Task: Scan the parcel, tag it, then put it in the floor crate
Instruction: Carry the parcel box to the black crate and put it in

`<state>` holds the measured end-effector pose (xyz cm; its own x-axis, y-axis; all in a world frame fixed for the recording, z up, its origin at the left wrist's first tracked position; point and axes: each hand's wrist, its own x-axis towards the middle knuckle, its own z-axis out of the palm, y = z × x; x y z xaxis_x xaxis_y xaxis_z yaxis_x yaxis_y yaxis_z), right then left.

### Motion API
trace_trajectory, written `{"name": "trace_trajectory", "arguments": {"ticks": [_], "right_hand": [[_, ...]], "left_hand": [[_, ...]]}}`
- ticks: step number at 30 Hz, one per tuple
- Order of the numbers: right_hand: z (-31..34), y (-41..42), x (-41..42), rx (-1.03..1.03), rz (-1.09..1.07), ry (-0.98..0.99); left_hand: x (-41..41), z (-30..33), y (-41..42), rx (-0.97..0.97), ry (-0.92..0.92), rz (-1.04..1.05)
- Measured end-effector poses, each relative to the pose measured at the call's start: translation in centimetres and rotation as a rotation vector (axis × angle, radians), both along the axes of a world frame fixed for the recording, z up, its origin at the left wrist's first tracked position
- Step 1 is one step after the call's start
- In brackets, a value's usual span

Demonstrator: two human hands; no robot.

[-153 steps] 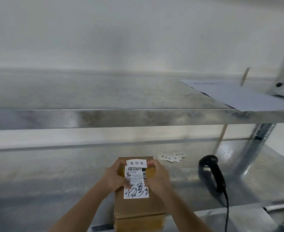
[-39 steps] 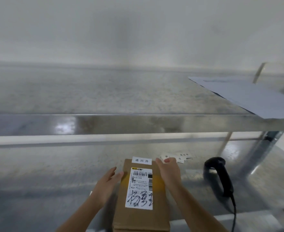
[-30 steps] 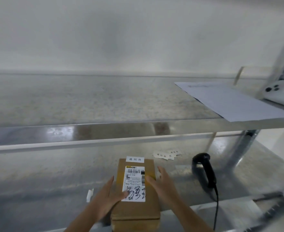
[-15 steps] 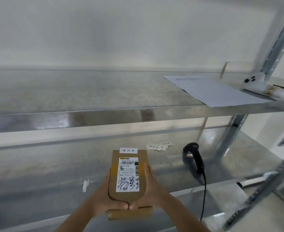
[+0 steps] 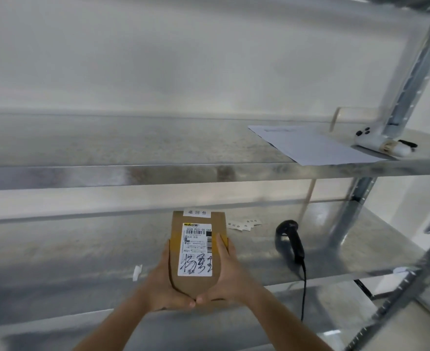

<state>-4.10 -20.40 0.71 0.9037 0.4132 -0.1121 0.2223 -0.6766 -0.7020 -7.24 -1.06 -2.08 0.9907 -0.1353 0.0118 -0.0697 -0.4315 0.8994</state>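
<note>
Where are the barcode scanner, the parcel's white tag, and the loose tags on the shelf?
barcode scanner (image 5: 295,245), head view, on its black handle.
white tag (image 5: 197,213), head view, middle of the strip at the parcel's far edge.
loose tags (image 5: 244,224), head view, middle of the pile.

On the upper shelf (image 5: 132,171) I had a paper sheet (image 5: 312,145) beside a white controller (image 5: 376,141); a paper scrap (image 5: 137,272) lay below.

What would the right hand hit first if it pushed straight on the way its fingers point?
Probably nothing soon: the right hand, gripping the parcel, points toward the shelf's back; loose tags lie just right of that line. Depth unclear.
</note>
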Motion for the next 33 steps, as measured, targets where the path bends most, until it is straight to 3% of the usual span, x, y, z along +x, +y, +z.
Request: {"name": "trace_trajectory", "arguments": {"ticks": [6, 9, 18, 33], "right_hand": [[3.1, -0.4, -2.6, -0.014, 0.125, -0.131], [3.7, -0.5, -5.1, -0.024, 0.124, -0.096], [5.4, 1.4, -13.3, 0.007, 0.268, -0.101], [7.3, 18.9, -27.6, 0.119, 0.562, -0.178]], "left_hand": [[-4.6, 3.0, -1.4, 0.069, -0.127, 0.088], [-8.4, 3.7, -2.1, 0.054, -0.179, 0.135], [-20.0, 6.1, -1.9, 0.137, -0.129, 0.353], [-39.1, 9.7, 11.7, 0.103, -0.155, 0.688]]}}
